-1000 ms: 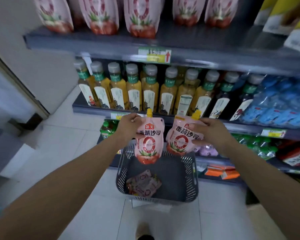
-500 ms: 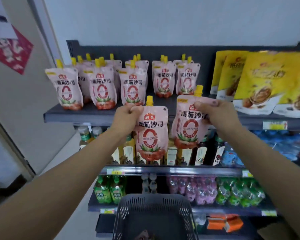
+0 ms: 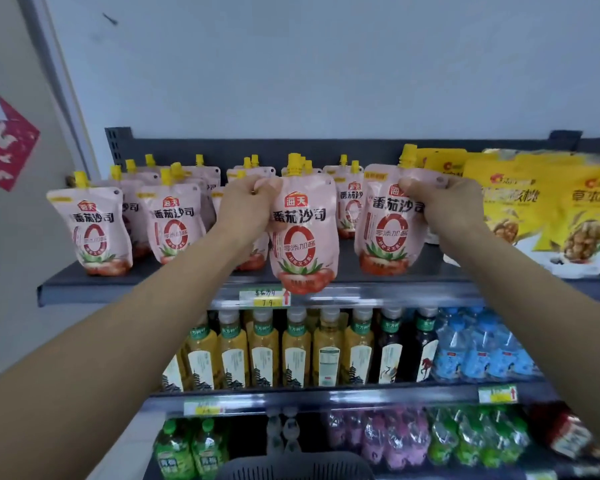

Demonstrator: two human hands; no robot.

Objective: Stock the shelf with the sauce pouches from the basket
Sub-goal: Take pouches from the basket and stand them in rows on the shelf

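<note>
The left hand (image 3: 246, 202) has its fingers (image 3: 265, 184) curled tight on the top corner of one sauce pouch (image 3: 302, 237), just beside its yellow spout; the pouch hangs upright below the fingers, its base in front of the lip of the top shelf (image 3: 136, 285) and just above a price tag (image 3: 264, 297). The right hand (image 3: 442, 206) pinches the upper edge of a second pouch (image 3: 383, 233) in its fingers (image 3: 418, 185); this pouch hangs below and left of them, base low over the shelf board, and whether it touches cannot be told. Behind and left of both sets of fingers, stocked pouches (image 3: 97, 230) stand upright in rows on that shelf. Right of the right fingers stand yellow snack bags (image 3: 568, 220). Well below the fingers, the next shelf holds tea bottles (image 3: 295, 351) and blue water packs (image 3: 482, 351). Lowest of all, the dark rim of the basket (image 3: 291, 465) shows; its inside is out of sight.
</note>
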